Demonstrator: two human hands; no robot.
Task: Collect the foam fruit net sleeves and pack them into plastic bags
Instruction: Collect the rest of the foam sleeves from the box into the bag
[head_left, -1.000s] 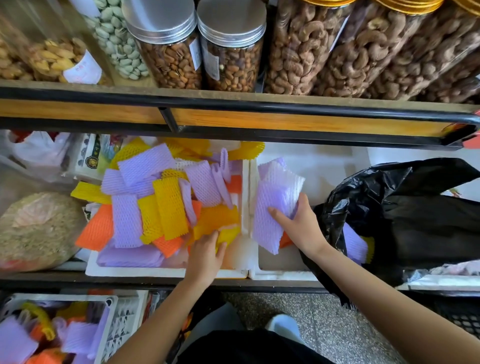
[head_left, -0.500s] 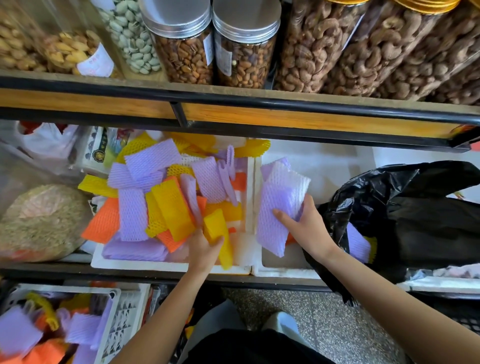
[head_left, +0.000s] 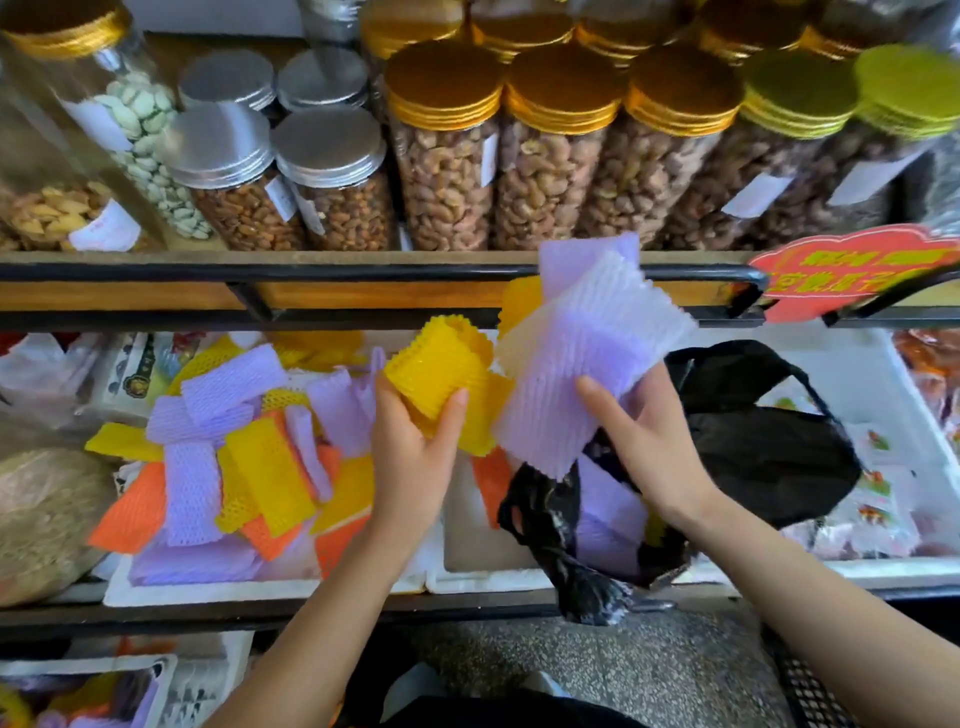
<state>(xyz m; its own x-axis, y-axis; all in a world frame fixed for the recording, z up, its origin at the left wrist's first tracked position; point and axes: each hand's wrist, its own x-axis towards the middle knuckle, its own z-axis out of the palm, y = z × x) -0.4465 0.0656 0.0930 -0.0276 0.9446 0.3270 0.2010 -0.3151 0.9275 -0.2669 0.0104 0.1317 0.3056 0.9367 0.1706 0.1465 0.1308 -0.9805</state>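
My left hand (head_left: 413, 447) grips a bunch of yellow foam net sleeves (head_left: 436, 371), lifted above the white foam box (head_left: 260, 590). My right hand (head_left: 649, 441) holds a stack of purple foam net sleeves (head_left: 582, 358) raised over the open black plastic bag (head_left: 753, 441). Purple sleeves (head_left: 608, 514) lie inside the bag's mouth. A loose pile of purple, yellow and orange sleeves (head_left: 228, 457) fills the white box on the left.
Jars of nuts (head_left: 550, 171) line the shelf above, behind a black rail (head_left: 363, 270). A red sign (head_left: 852, 270) hangs at the right. A sack of grain (head_left: 41, 519) sits far left. A basket with more sleeves (head_left: 78, 696) stands below.
Both hands have risen from the boxes. The left hand now holds yellow sleeves in the air; the right has lifted its purple stack up over the black bag. The view tilted upward.
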